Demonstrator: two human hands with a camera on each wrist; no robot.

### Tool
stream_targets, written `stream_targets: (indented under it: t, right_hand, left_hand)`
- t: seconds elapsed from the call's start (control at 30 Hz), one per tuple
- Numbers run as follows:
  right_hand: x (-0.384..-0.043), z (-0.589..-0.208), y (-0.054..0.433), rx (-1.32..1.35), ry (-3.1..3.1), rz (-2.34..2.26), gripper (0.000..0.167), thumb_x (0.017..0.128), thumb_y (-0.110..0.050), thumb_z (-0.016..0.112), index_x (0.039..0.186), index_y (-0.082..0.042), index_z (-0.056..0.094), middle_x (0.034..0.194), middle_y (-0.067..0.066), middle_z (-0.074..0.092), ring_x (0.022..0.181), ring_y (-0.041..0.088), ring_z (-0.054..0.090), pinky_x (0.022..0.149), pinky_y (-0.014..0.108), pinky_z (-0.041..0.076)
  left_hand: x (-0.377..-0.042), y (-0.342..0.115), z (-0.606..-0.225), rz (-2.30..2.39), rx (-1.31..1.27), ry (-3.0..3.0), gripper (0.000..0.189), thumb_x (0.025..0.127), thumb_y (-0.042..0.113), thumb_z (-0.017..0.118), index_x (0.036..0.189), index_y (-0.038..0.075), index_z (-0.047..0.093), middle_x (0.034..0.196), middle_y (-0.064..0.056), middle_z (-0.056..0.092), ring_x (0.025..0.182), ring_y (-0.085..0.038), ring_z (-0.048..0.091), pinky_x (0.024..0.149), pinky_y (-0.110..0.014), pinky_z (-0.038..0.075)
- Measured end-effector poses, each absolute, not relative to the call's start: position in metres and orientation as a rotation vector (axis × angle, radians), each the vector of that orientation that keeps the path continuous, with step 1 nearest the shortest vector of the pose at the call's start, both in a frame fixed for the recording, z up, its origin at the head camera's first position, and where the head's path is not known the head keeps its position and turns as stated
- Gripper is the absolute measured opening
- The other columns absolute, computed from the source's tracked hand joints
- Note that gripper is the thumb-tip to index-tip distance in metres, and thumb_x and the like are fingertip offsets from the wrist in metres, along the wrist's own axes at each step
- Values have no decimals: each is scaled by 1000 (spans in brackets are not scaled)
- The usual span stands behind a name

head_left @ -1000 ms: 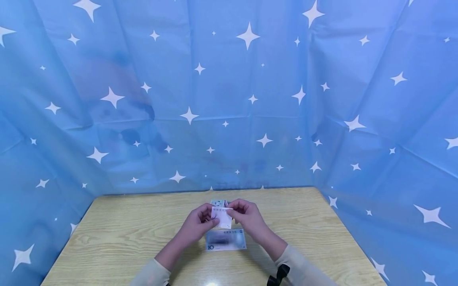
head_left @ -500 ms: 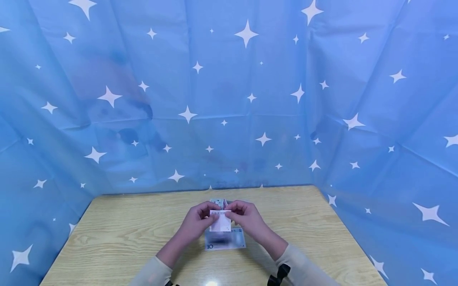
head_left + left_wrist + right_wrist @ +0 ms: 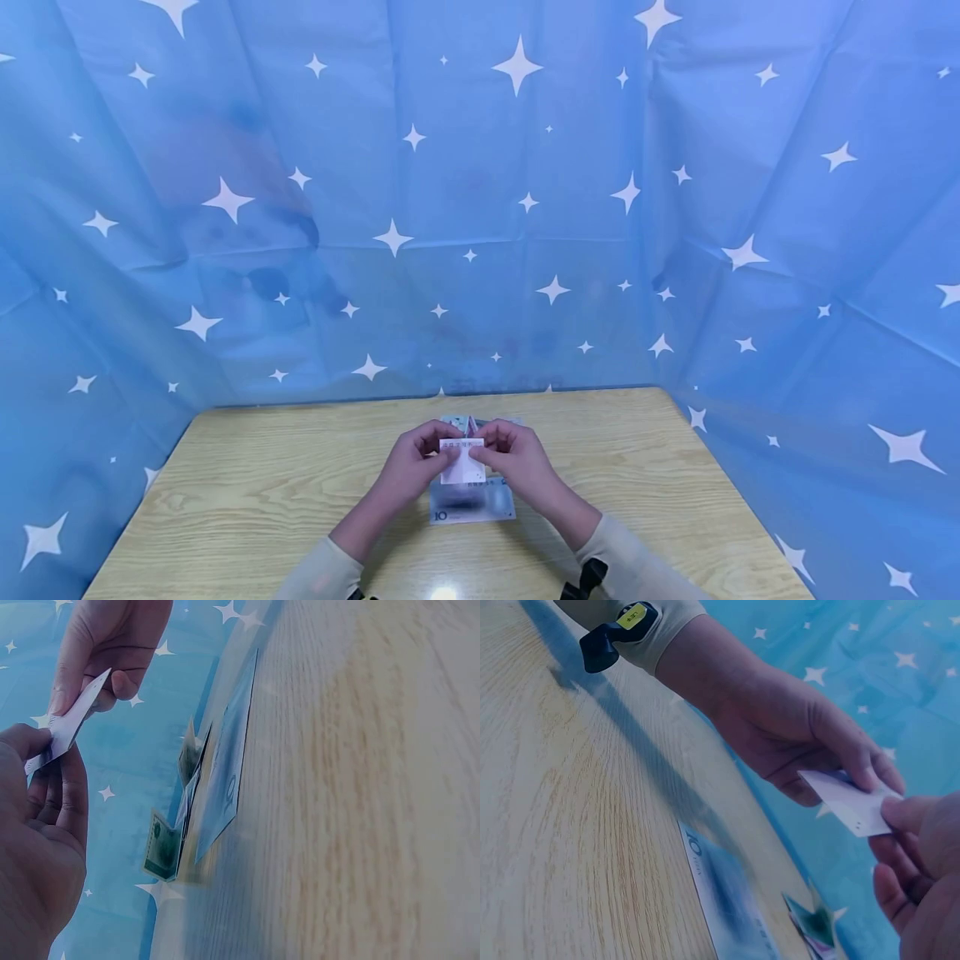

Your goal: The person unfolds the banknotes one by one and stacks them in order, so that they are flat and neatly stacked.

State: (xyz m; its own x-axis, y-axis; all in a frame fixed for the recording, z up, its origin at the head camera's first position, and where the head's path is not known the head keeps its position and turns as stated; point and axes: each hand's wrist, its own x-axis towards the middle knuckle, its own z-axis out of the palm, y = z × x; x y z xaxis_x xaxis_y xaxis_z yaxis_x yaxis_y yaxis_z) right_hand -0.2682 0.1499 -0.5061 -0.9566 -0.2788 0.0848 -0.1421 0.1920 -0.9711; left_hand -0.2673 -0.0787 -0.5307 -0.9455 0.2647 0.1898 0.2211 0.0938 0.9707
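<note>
A pale folded banknote (image 3: 462,472) is held up above the table between both hands. My left hand (image 3: 418,460) pinches its left side, thumb on the near face and fingers behind. From the other side my right hand (image 3: 519,458) pinches it near the top edge, the two thumbs close together. Below, a blue-grey banknote marked 10 (image 3: 483,506) lies flat on the table. Behind it stand folded banknotes, among them a green one (image 3: 163,847), which the hands partly cover in the head view.
The wooden table (image 3: 285,492) reaches back to a blue star-printed curtain (image 3: 480,183). A black strap device (image 3: 622,634) sits on the left sleeve, and another (image 3: 585,579) on the right sleeve.
The held banknote has gone from slightly tilted to nearly level. My left thumb has moved up its face, nearer to the right thumb. The banknotes on the table stay put.
</note>
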Motion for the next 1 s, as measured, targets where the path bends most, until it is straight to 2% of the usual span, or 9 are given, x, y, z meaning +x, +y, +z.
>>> stream_targets:
  t: [0.13,0.27,0.53,0.73,0.87,1.0]
  right_hand:
    - [-267,-505,151,-413,2342,-1875,14,101,-14,83,111,-5,78,94,9,74,81,19,63,73,33,57]
    - [-267,-504,151,-418,2362,-1861,13,101,-14,83,111,-6,80,95,8,77,84,20,66,74,32,58]
    - [-265,-502,153,-399,2370,-1892,13,102,-9,81,113,-4,77,96,11,80,80,19,70,71,33,61]
    - [-263,-501,153,-394,2407,-1900,6,103,-5,78,106,-2,74,95,11,80,78,19,72,68,36,63]
    - [-260,-500,151,-360,2446,-1906,4,103,-7,78,103,-4,76,99,8,77,84,22,69,72,34,63]
    - [-260,-498,151,-339,2434,-1921,5,103,-9,79,102,-5,77,101,8,73,88,23,64,75,29,58]
  left_hand:
    - [-267,-79,-531,2027,517,2296,20,107,12,74,126,7,77,111,-15,72,89,-21,62,72,-28,56]
    - [-266,-79,-532,2013,513,2309,20,107,15,76,126,12,79,111,-8,74,91,-21,64,74,-28,57]
    - [-265,-80,-532,1978,581,2311,31,105,18,79,134,9,75,113,-4,75,100,-21,67,81,-31,60]
    - [-266,-81,-532,1965,608,2307,31,104,18,81,134,14,76,110,-3,74,100,-23,67,81,-31,60]
    - [-265,-82,-530,1951,615,2331,30,103,17,81,132,15,77,107,-4,72,97,-22,66,79,-31,60]
    - [-265,-83,-531,1927,627,2377,29,102,19,83,130,22,77,116,-1,71,103,-22,66,85,-32,60]
